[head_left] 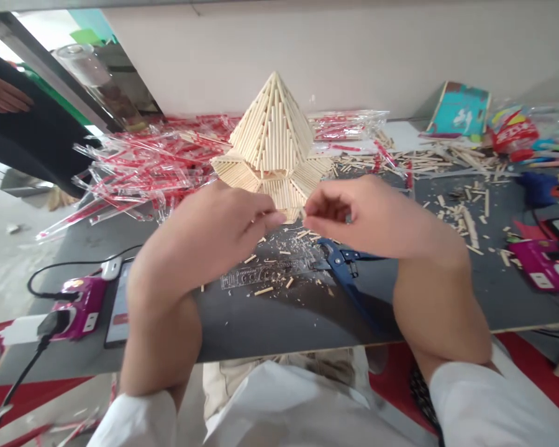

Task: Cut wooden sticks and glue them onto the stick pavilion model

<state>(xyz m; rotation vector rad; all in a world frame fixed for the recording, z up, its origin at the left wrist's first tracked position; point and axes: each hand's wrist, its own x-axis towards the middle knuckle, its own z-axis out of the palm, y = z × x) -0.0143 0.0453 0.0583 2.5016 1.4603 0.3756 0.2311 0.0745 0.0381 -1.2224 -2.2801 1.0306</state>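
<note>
Pinches stick bit (302,213) w/ R hand (368,214); curls L hand (218,217) nr stick model (274,136), can't tell if gripping. Has ruler (261,273), scraps (263,290) & blue tool (339,261) btwn forearms.

Pale wall (354,56) behind dark grey tabletop (270,335), light floor (9,230) at left

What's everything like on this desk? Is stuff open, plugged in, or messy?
Stick model: upright, pointed top
Blue tool: handles apart
Clear ruler: lying flat
Wood bits: scattered
Red-and-clear wrappers: heaped
Left purple power block: plugs in
Left hand: fingers bent
Right hand: fingers curled, hold unclear
</note>
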